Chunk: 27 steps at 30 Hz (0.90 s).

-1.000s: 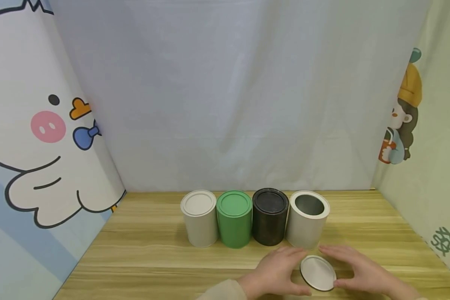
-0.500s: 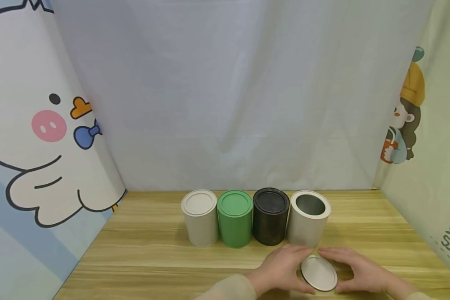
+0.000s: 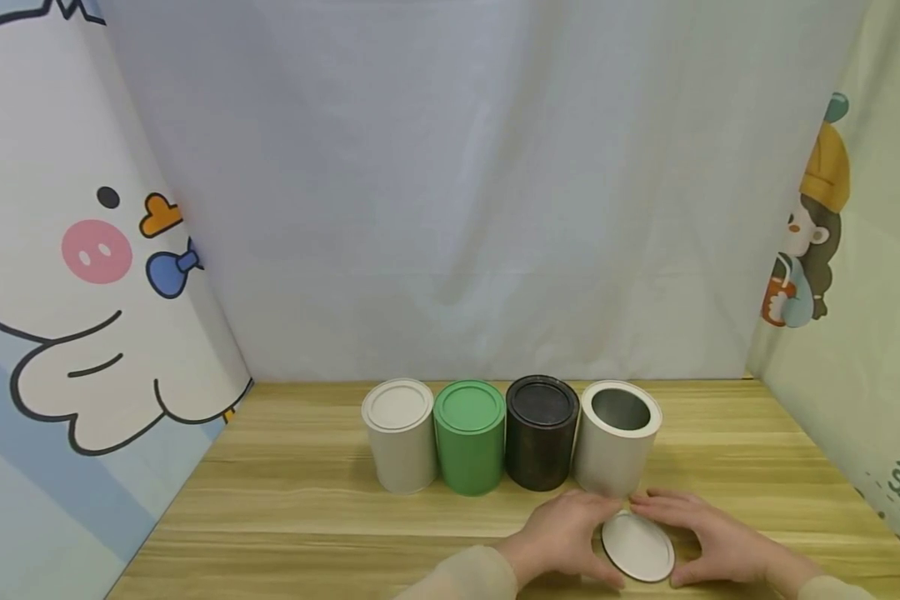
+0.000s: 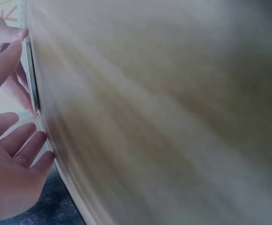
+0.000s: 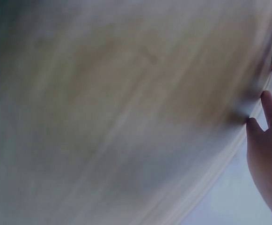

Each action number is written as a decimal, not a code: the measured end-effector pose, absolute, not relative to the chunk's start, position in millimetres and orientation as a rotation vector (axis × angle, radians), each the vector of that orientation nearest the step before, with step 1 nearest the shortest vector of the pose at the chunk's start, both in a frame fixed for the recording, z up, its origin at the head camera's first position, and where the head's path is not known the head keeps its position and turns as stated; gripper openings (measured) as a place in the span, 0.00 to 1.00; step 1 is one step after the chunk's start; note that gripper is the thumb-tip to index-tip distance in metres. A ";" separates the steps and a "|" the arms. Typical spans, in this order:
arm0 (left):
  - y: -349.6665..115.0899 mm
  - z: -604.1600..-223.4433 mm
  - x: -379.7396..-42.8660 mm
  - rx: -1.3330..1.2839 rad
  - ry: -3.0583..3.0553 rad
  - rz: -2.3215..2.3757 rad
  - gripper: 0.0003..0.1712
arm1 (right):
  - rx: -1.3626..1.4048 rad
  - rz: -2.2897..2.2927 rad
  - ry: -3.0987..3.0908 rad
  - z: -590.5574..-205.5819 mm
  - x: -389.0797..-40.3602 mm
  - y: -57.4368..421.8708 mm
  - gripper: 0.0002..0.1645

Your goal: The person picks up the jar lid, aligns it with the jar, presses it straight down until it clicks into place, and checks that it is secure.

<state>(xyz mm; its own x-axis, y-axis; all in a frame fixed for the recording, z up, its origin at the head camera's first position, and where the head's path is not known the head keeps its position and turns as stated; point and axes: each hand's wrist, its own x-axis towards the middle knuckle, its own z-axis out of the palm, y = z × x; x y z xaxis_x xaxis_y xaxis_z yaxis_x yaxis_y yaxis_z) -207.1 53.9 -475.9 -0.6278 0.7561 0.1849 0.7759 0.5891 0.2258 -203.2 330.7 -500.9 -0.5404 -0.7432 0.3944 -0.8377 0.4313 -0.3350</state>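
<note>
A round white lid (image 3: 637,547) lies flat on the wooden table in the head view. On its left my left hand (image 3: 566,537) curves about it, thumb near the front edge and fingertips by the back edge. My right hand (image 3: 720,537) mirrors this on the right, its thumb beside the lid's rim. In the left wrist view the left hand (image 4: 14,154) has its fingers spread close to the tabletop. Fingertips of the right hand (image 5: 269,136) touch the wood in the right wrist view. Behind the hands stands a white can (image 3: 617,458) with an uncovered top.
Left of the uncovered can, a black can (image 3: 540,450), a green can (image 3: 470,454) and another white can (image 3: 403,454) stand in a row, lids on. A pale curtain (image 3: 450,208) hangs behind the wooden table (image 3: 285,500). Printed panels flank both sides.
Both hands have drawn slightly closer together around the lid, the left one shifting a little right. The lid and cans stay in place.
</note>
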 end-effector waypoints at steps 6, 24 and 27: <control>54.7 -477.3 -208.3 -1.334 -2.730 -0.387 0.48 | 1.402 0.721 -2.429 -504.1 -206.0 327.8 0.51; 46.6 -480.7 -216.3 -1.437 -2.681 -0.325 0.40 | 1.425 0.649 -2.369 -502.4 -206.4 315.4 0.44; 45.9 -480.8 -217.3 -1.452 -2.678 -0.325 0.39 | 1.434 0.646 -2.357 -502.5 -206.7 313.7 0.42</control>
<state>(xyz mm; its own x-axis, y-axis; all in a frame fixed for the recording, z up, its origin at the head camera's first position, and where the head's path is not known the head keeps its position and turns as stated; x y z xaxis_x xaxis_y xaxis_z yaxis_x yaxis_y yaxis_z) -217.3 45.9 -480.8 -0.5484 0.8191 0.1686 0.8356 0.5289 0.1481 -206.7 313.7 -502.5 -0.4526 -0.7528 0.4779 -0.8913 0.3985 -0.2164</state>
